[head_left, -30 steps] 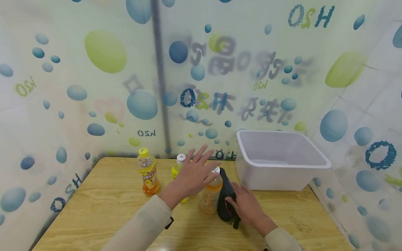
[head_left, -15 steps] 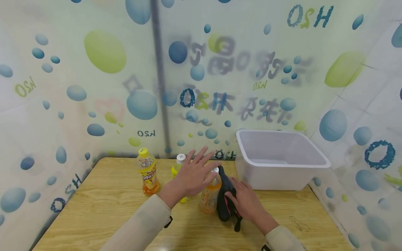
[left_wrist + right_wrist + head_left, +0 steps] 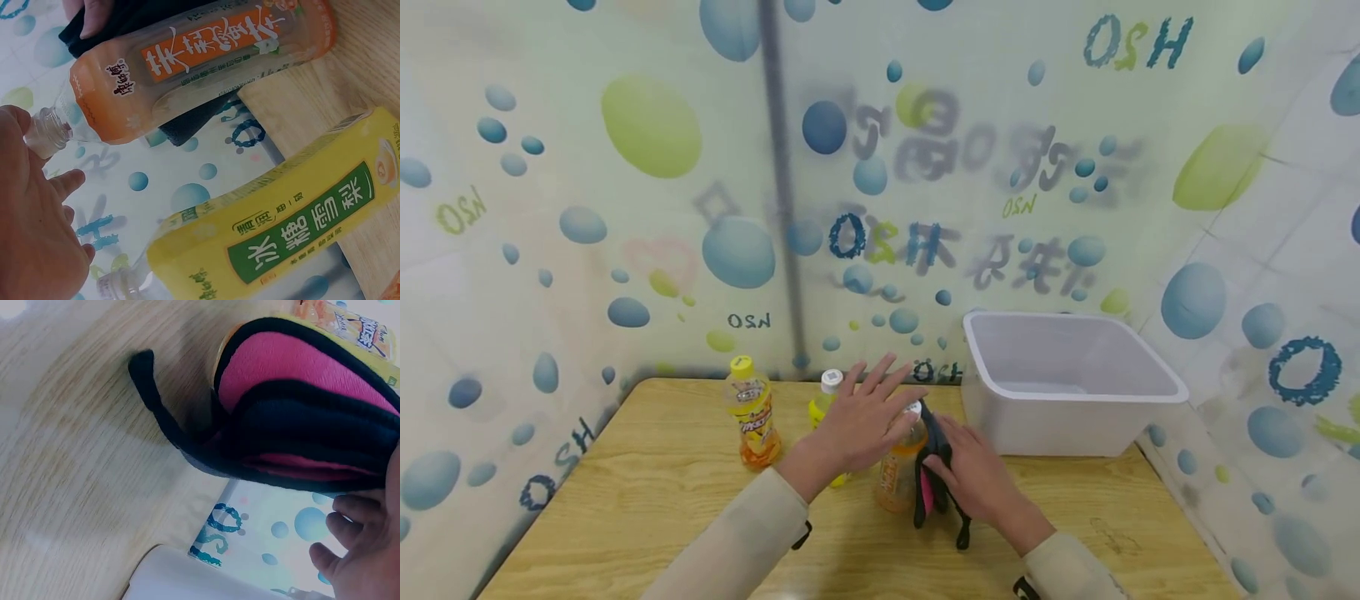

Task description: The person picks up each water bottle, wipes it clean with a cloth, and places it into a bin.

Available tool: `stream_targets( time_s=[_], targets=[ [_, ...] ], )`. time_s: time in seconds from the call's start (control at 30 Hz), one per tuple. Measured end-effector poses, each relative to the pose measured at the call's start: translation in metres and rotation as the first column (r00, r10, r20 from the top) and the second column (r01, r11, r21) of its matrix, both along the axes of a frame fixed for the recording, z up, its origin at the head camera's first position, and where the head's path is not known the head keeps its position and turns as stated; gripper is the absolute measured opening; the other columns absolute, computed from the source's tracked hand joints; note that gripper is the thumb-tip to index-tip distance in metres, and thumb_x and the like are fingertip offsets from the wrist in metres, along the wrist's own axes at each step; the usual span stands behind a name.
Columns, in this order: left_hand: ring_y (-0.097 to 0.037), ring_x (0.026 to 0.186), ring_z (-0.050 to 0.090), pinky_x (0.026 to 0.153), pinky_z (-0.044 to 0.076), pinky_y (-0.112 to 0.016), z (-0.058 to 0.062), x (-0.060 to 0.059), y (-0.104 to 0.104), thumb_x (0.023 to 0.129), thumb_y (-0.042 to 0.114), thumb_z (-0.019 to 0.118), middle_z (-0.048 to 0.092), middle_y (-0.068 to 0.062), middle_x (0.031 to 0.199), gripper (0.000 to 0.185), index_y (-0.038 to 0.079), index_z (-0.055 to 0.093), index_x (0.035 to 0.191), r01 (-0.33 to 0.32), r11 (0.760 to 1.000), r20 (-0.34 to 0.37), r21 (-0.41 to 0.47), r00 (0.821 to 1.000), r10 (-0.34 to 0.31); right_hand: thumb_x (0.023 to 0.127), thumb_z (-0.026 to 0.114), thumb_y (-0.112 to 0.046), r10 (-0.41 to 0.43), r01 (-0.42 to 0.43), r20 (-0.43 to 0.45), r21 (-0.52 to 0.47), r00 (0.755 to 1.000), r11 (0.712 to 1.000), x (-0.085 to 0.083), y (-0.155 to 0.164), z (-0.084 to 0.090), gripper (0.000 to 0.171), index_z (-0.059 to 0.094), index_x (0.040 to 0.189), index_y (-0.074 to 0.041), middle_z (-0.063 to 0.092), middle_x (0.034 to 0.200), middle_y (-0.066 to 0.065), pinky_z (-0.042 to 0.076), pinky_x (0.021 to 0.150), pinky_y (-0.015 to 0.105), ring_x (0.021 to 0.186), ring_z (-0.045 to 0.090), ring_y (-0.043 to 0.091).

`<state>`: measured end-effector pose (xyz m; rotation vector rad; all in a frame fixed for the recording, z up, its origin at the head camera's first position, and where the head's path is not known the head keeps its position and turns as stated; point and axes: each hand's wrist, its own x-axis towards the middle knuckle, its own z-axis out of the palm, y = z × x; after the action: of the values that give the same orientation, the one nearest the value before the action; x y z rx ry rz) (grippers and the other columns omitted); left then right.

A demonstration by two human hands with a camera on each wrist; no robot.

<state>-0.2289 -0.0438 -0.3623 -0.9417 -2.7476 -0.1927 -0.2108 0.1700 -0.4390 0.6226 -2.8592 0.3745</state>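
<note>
My left hand (image 3: pixel 861 425) has its fingers spread over an orange-labelled bottle of drink (image 3: pixel 181 69), with thumb and forefinger at its white cap (image 3: pixel 47 131). In my right hand (image 3: pixel 981 475) is a black cloth piece (image 3: pixel 936 467) with pink lining (image 3: pixel 269 362), dark edging and a dangling strap (image 3: pixel 150 387). The right thumb lies across its near side, and a fingertip shows on it in the left wrist view. The cloth stands right against the bottle. Close by, partly behind my left hand, a yellow-labelled bottle (image 3: pixel 294 212) stands upright.
A yellow-capped bottle (image 3: pixel 752 417) with orange drink stands at the left of the wooden table (image 3: pixel 647 500). At the back right is a white plastic bin (image 3: pixel 1067 425). Bubble-patterned curtains (image 3: pixel 880 167) hang behind and at both sides.
My right hand has shifted slightly left and turned the cloth piece, so more of its pink lining shows. The left hand and the bottles have stayed in place.
</note>
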Motion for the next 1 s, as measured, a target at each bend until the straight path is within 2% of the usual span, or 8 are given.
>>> stream_targets(
  time_s=[0.27,0.33,0.4,0.5,0.6,0.67,0.73,1.0],
  targets=[
    [-0.023,0.154,0.006,0.121,0.009,-0.056,-0.0021,-0.0002,0.0002,0.105,0.047,0.025,0.022,0.003,0.163,0.048,0.033,0.038,0.15,0.0,1.0,0.011,0.009,1.0,0.0,0.1,0.044,-0.049,0.081,-0.081,0.037,-0.001,0.996,0.997,-0.0036,0.0004,-0.0019,0.068,0.041,0.146,0.0,0.036,0.156,0.013,0.028,0.117,0.05,0.144,0.036,0.028],
    [-0.023,0.154,0.007,0.121,0.009,-0.056,-0.0021,-0.0002,0.0002,0.105,0.047,0.026,0.023,0.003,0.163,0.048,0.032,0.038,0.149,0.004,1.0,0.013,0.016,1.0,-0.004,0.098,0.044,-0.054,0.081,-0.08,0.059,-0.01,0.995,0.997,-0.0043,0.0003,-0.002,0.068,0.058,0.13,0.005,0.035,0.157,0.013,0.026,0.118,0.05,0.145,0.034,0.028],
    [-0.023,0.154,0.006,0.121,0.009,-0.056,-0.0017,0.0,0.0002,0.105,0.047,0.026,0.023,0.003,0.163,0.048,0.032,0.038,0.149,0.003,1.0,0.012,0.013,1.0,-0.003,0.095,0.044,-0.06,0.08,-0.08,0.077,-0.003,0.994,0.997,-0.005,0.0003,-0.0018,0.071,0.073,0.099,0.005,0.033,0.158,0.012,0.024,0.119,0.051,0.146,0.032,0.027],
    [-0.024,0.154,0.007,0.121,0.01,-0.057,-0.0008,0.0006,0.0,0.105,0.047,0.026,0.024,0.002,0.163,0.048,0.032,0.038,0.149,0.004,1.0,0.012,0.014,1.0,-0.004,0.091,0.05,-0.064,0.104,-0.104,0.076,0.003,0.992,0.995,-0.0059,0.0011,-0.0008,0.071,0.074,0.072,0.0,0.032,0.158,0.012,0.024,0.119,0.052,0.147,0.031,0.028],
    [-0.024,0.154,0.007,0.12,0.01,-0.057,-0.0004,0.0011,-0.0001,0.105,0.046,0.026,0.025,0.001,0.163,0.048,0.032,0.039,0.149,0.008,1.0,0.014,0.019,1.0,-0.008,0.091,0.054,-0.062,0.14,-0.142,0.067,0.016,0.988,0.99,-0.0067,0.0031,0.0006,0.07,0.07,0.107,0.004,0.032,0.158,0.013,0.025,0.117,0.055,0.146,0.031,0.029],
    [-0.025,0.154,0.007,0.12,0.01,-0.057,-0.0005,0.0012,-0.0003,0.105,0.046,0.027,0.025,0.0,0.162,0.048,0.031,0.039,0.149,0.012,1.0,0.015,0.023,1.0,-0.012,0.093,0.053,-0.057,0.161,-0.162,0.077,0.005,0.984,0.987,-0.007,0.0044,0.0019,0.073,0.052,0.136,0.001,0.031,0.158,0.014,0.025,0.117,0.058,0.146,0.031,0.029],
    [-0.024,0.154,0.007,0.121,0.01,-0.057,-0.0015,0.0005,-0.0004,0.105,0.046,0.026,0.025,0.0,0.162,0.048,0.031,0.039,0.149,0.012,1.0,0.015,0.024,1.0,-0.013,0.096,0.049,-0.054,0.168,-0.168,0.105,-0.011,0.98,0.986,-0.0071,0.0053,0.003,0.073,0.036,0.15,-0.005,0.029,0.159,0.012,0.023,0.117,0.059,0.147,0.029,0.028],
    [-0.024,0.154,0.007,0.121,0.01,-0.057,-0.0033,-0.0004,0.0002,0.106,0.046,0.025,0.024,0.002,0.163,0.048,0.031,0.038,0.149,0.011,0.999,0.015,0.03,1.0,-0.012,0.102,0.038,-0.05,0.141,-0.13,0.117,-0.093,0.983,0.987,-0.0049,0.0015,0.0029,0.064,0.031,0.153,-0.012,0.03,0.159,0.008,0.019,0.118,0.058,0.147,0.03,0.025]
  ],
)
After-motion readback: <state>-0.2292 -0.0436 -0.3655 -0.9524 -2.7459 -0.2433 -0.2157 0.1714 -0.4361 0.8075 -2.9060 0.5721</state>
